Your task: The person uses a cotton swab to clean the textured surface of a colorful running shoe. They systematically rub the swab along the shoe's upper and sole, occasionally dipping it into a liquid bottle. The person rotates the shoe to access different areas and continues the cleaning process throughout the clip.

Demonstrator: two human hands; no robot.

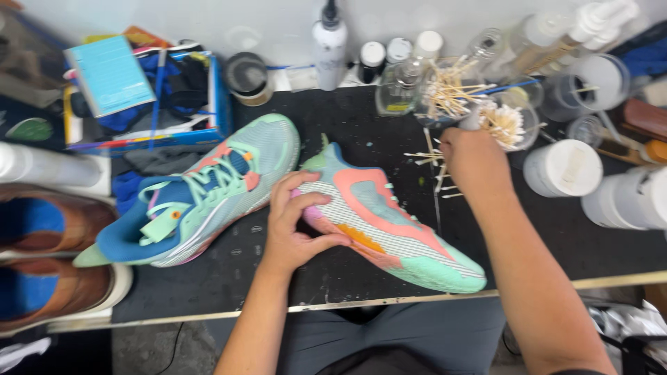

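A mint, coral and white sneaker (396, 229) lies on its side on the black mat (229, 271) in front of me. My left hand (295, 219) grips it near the heel and collar, fingers curled over the edge. My right hand (472, 156) reaches toward the back right, closed around something small beside a clear jar of cotton swabs (504, 121); what it holds is hidden. A second matching sneaker (201, 194), blue-lined with mint laces, stands upright to the left, apart from my hands.
Loose swabs (434, 170) lie scattered on the mat. Bottles (328, 45), jars and white lidded tubs (563, 167) crowd the back and right. A blue box of cloths (153, 97) sits at back left. Brown shoes (48, 257) stand on the far left.
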